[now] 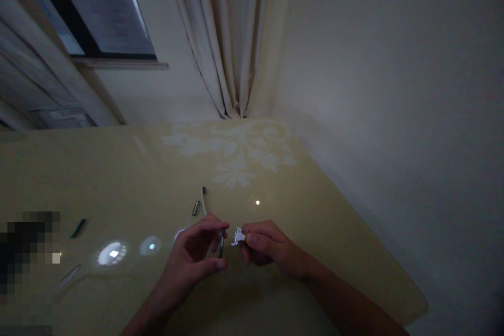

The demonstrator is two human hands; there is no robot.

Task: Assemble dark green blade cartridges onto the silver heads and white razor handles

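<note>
My left hand pinches a thin dark strip, which looks like a razor cartridge, upright between thumb and fingertips. Facing it across a small gap is the silver pronged head of what looks like a razor handle. My right hand is closed around that handle, hiding most of it. Just beyond the left hand lies a small dark green and yellowish cartridge. Beside it, a slim pale stem with a dark end, perhaps a toothbrush, runs partly behind my fingers.
A glossy yellowish table with a pale floral pattern carries reflected lights. Another dark green strip and a clear, thin piece lie at left, near a blurred-out dark area. Curtains and a wall border the table.
</note>
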